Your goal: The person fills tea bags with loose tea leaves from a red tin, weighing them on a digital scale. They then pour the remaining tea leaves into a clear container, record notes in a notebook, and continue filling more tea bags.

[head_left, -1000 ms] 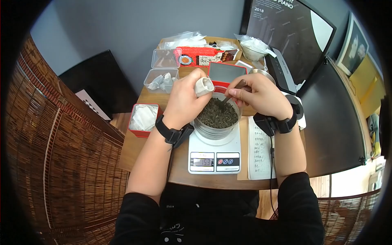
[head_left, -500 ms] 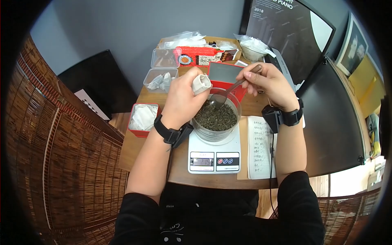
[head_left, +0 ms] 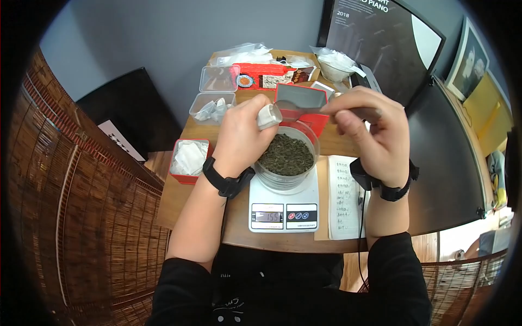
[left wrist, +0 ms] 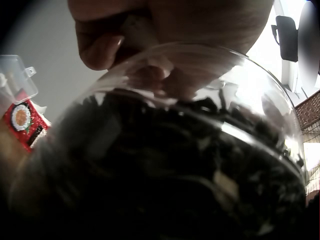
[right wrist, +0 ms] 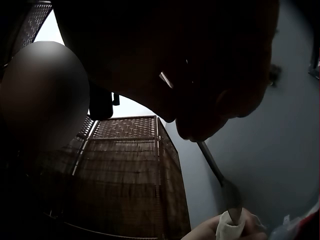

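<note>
My left hand (head_left: 242, 133) grips a small white cloth bag (head_left: 268, 116), its mouth facing up, beside the rim of a clear round tub (head_left: 283, 182) of dark dried leaves (head_left: 287, 155). The tub stands on a white scale (head_left: 284, 209). My right hand (head_left: 375, 127) pinches the handle of a spoon (head_left: 293, 111); the spoon's bowl is at the bag's mouth, which the right wrist view also shows with the spoon (right wrist: 232, 195) tilted down into the bag (right wrist: 230, 227). Whether leaves are on the spoon I cannot tell.
A red tin of white bags (head_left: 190, 157) stands at the left, and a clear box (head_left: 212, 107) with white bags behind it. An open red tin (head_left: 302, 96) is behind the tub. An open notebook (head_left: 345, 201) lies right of the scale, a cable across it.
The spoon has risen out of the leaves and moved left to the bag's mouth, with my right hand lifted and turned. My left hand has stayed nearly still, holding the bag.
</note>
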`<state>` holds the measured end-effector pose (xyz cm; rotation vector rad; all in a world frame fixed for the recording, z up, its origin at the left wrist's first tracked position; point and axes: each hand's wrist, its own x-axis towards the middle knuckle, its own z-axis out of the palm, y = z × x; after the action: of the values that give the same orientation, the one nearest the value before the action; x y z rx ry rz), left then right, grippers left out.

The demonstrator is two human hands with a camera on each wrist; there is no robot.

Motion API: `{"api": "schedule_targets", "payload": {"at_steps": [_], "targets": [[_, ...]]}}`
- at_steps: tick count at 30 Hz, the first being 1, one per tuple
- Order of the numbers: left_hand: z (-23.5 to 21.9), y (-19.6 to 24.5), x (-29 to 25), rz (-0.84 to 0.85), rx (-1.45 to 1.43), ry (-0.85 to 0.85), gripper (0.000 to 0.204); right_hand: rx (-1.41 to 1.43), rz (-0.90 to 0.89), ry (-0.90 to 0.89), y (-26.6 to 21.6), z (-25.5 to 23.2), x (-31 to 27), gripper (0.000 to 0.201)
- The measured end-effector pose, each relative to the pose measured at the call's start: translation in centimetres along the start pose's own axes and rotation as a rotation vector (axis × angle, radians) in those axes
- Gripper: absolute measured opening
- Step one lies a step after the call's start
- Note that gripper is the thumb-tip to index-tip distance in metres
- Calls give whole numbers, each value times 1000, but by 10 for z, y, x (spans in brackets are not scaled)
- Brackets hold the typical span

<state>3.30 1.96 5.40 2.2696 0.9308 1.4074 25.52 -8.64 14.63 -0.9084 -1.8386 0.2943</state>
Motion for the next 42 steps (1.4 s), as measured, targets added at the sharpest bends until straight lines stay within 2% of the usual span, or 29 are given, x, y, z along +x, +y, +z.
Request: {"api": "schedule_targets", "payload": {"at_steps": [1, 3, 5, 6, 7, 9, 10, 12, 13, 15, 17, 19, 20, 22, 25, 28, 33, 35, 42], "targets": [[-1, 0, 0, 1, -15, -20, 23, -42, -70, -71, -1, 1, 1, 10], [0, 1, -1, 2, -32, -42, 24, -46, -57, -82, -2, 4, 1, 8], [0, 2, 0, 30, -44, -36, 24, -152, -172, -151, 2, 4, 4, 8], [-1, 3, 0, 37, -49, -41, 24, -182, -94, -198, -3, 0, 3, 15], [-2, 3, 0, 18, -64, -50, 23, -189, -90, -191, -2, -1, 3, 15], [-2, 4, 0, 11, -89, -71, 22, -144, -219, -101, 1, -1, 4, 8], [-2, 4, 0, 4, -52, -31, 21, -157, -212, -91, 0, -2, 3, 8], [1, 4, 1, 3, -26, -2, 19, -75, -38, 42, -3, -5, -1, 12], [1, 4, 1, -15, -17, 0, 18, -81, -34, 49, -1, -7, -2, 12], [-1, 4, 2, -55, 9, 12, 15, -102, 291, -47, 8, -10, 2, 15], [-1, 5, 2, -70, -7, 4, 14, -213, 334, -237, 29, -9, 7, 18], [1, 2, 2, -62, -6, -1, 13, -232, 275, -352, 52, -4, 11, 20], [2, 1, 2, -62, -2, 3, 13, -231, 270, -354, 61, 0, 12, 20], [2, 2, 2, -63, -65, -2, 13, 71, 513, -393, 75, 7, 13, 22], [3, 1, 1, -72, -69, -12, 14, 210, 604, -405, 89, 9, 14, 23], [5, -4, 1, -56, -82, -15, 21, 338, 577, -432, 99, 5, 14, 23], [4, -6, 1, -60, -85, -18, 20, 412, 558, -420, 114, 8, 13, 23], [4, -6, 1, -65, -91, -13, 20, 494, 635, -431, 122, 10, 14, 24], [5, -8, 1, -59, -125, -8, 20, 671, 681, -393, 130, 8, 12, 25]]}}
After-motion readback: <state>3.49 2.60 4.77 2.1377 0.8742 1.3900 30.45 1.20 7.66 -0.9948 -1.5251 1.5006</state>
